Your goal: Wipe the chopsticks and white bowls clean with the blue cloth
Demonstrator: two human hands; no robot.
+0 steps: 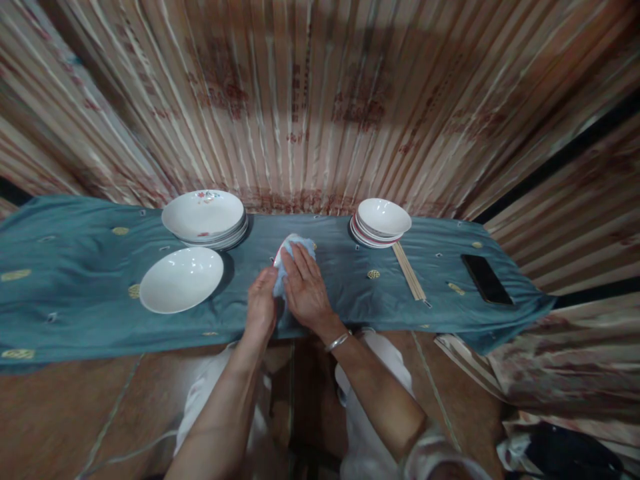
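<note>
In front of me, near the middle of the table, my left hand is closed on the edge of a small white dish with a red rim, which looks like a bowl and is mostly hidden. A light blue cloth covers most of it. My right hand, wearing a silver bangle on its wrist, presses the cloth against the dish with its fingers extended over the cloth. Left of my hands lies a plain white shallow bowl. Behind that bowl stands a stack of white plates with a floral pattern.
Several stacked bowls stand to the right, beside wooden chopsticks. A black phone lies near the right end. A teal patterned cloth covers the narrow table, and pleated curtains hang close behind it.
</note>
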